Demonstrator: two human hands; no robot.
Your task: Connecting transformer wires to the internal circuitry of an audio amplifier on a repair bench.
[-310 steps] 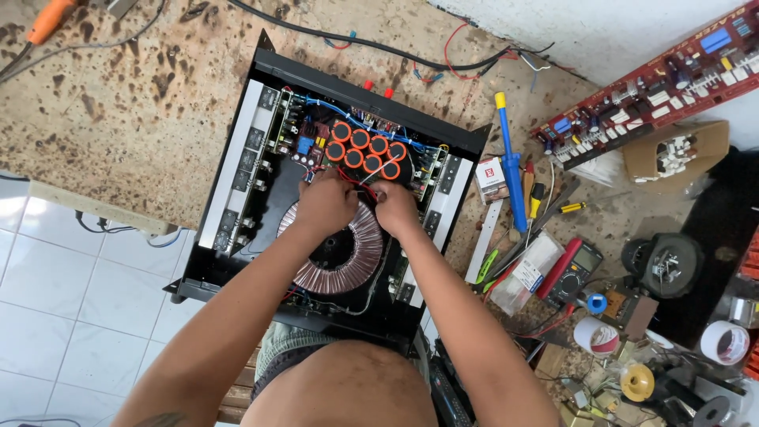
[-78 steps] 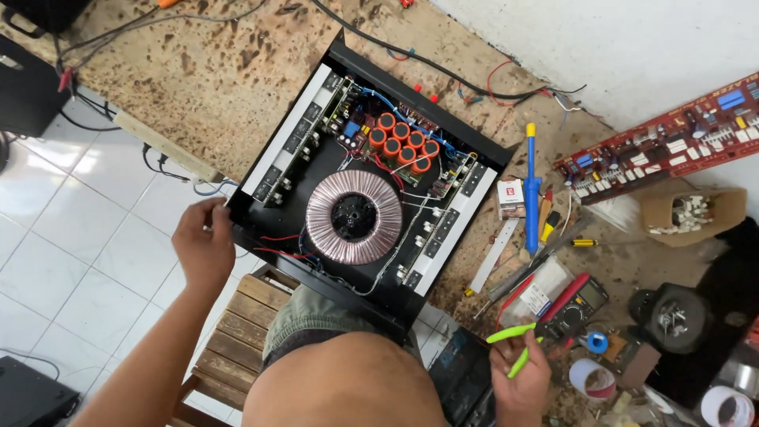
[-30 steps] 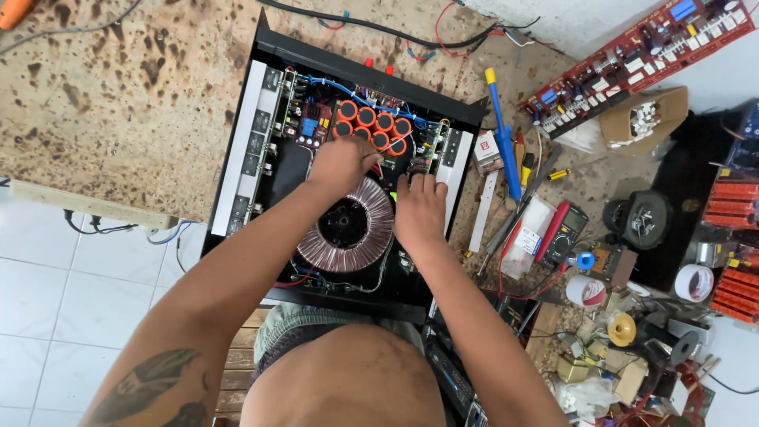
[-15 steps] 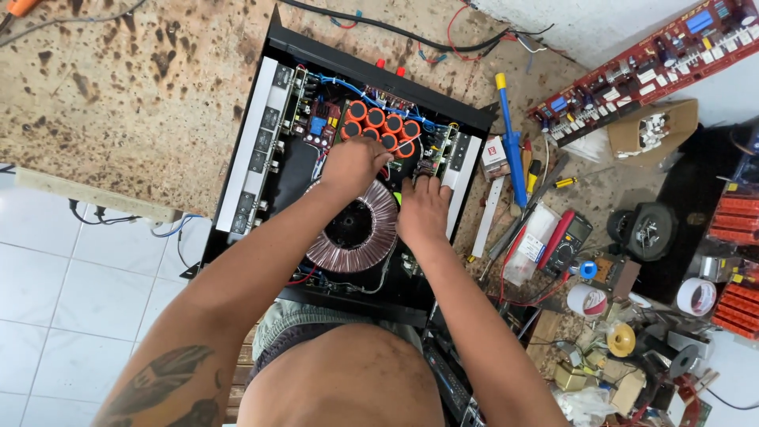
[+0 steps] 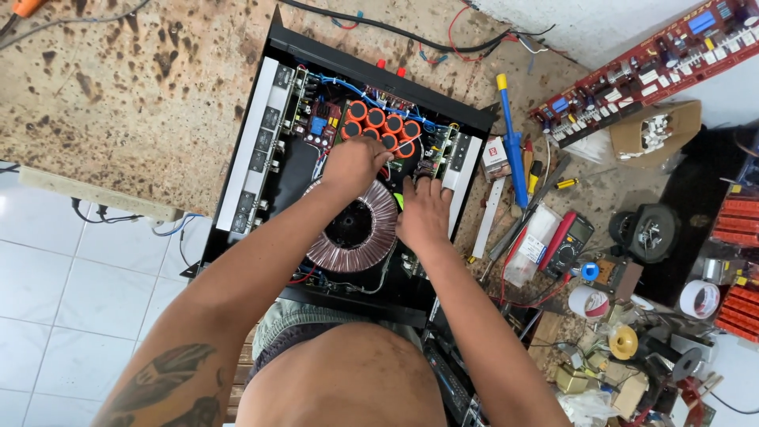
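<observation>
Your left hand point(image 5: 353, 164) and right hand point(image 5: 424, 213) reached into the open amplifier chassis point(image 5: 261, 150) at the worktop's near edge, fingers curled at the orange capacitors point(image 5: 379, 126) above the copper transformer point(image 5: 353, 228) (what they gripped, I couldn't tell).

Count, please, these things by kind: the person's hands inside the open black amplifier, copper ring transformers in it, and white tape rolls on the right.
Hands: 2, left hand and right hand
Copper ring transformer: 1
White tape rolls: 2
Total: 5
</observation>
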